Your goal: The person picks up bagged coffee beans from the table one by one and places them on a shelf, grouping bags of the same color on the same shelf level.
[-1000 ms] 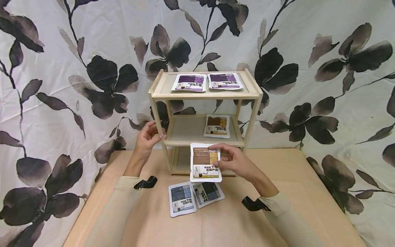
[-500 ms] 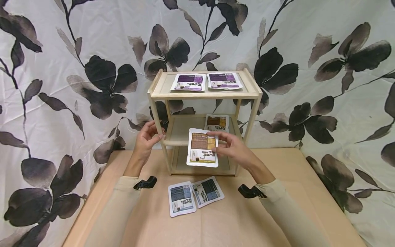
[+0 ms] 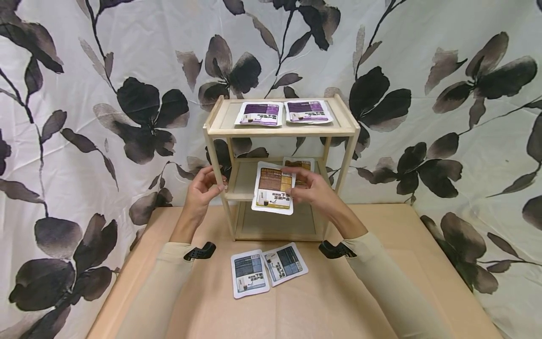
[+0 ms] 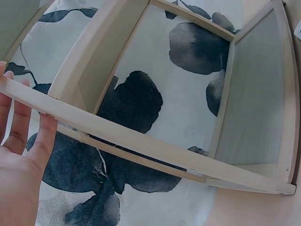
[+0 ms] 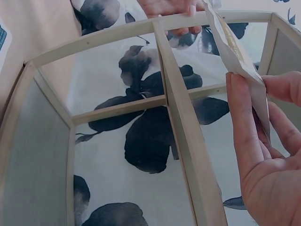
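Observation:
My right hand (image 3: pixel 311 190) pinches a white pouch with a brown and yellow label (image 3: pixel 273 188) by its right edge. It holds the pouch tilted in front of the middle shelf, and in the right wrist view the pouch (image 5: pixel 235 49) shows nearly edge-on between thumb and fingers. A similar brown pouch (image 3: pixel 298 163) lies on the middle shelf, partly hidden behind the held one and the hand. My left hand (image 3: pixel 203 188) grips the left front post of the wooden shelf rack (image 3: pixel 279 132); in the left wrist view its fingers (image 4: pixel 42 141) meet the post.
Two purple-labelled pouches (image 3: pixel 261 114) lie side by side on the top shelf. On the tan table (image 3: pixel 296 310), in front of the rack, a blue-labelled pouch (image 3: pixel 250 273) and a dark-labelled pouch (image 3: pixel 285 263) lie close together. A floral cloth (image 3: pixel 169 47) hangs behind.
My right hand has raised the brown pouch and carried it forward and slightly left, from in front of the bottom shelf to the middle shelf. The left hand stays on the post.

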Tool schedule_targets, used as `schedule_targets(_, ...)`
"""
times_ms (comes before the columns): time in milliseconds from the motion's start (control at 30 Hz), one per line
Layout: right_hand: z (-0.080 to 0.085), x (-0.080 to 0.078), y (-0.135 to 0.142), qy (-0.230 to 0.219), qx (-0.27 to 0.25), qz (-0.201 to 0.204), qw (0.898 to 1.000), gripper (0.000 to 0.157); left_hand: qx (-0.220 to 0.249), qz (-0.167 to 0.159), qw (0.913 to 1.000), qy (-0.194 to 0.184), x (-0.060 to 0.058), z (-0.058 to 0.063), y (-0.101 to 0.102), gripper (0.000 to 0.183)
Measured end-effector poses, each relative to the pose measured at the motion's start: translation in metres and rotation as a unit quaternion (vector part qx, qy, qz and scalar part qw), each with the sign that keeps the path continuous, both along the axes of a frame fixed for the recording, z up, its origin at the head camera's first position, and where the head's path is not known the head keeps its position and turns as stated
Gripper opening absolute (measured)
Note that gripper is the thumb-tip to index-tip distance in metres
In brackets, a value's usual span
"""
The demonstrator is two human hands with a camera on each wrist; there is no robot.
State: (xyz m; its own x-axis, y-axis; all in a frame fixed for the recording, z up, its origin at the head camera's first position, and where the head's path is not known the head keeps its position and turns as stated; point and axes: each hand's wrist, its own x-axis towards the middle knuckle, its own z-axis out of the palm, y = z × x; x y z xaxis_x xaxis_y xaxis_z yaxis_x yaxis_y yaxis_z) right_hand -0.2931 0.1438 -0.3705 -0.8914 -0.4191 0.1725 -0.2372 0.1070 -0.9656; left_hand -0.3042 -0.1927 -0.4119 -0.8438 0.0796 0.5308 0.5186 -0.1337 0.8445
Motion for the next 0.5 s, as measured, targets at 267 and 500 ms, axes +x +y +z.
schedule_targets(267, 0.006, -0.013, -0.009, 0.002, 0.014, -0.025, 1.000, 0.056, 0.007, -0.002, 1.0000, 0.001, 0.001, 0.000, 0.001, 0.049)
schedule_targets(500, 0.007, -0.026, -0.016, 0.019, 0.023, -0.021, 0.999, 0.057, 0.007, -0.005, 0.9999, 0.007, -0.001, -0.001, 0.000, 0.049)
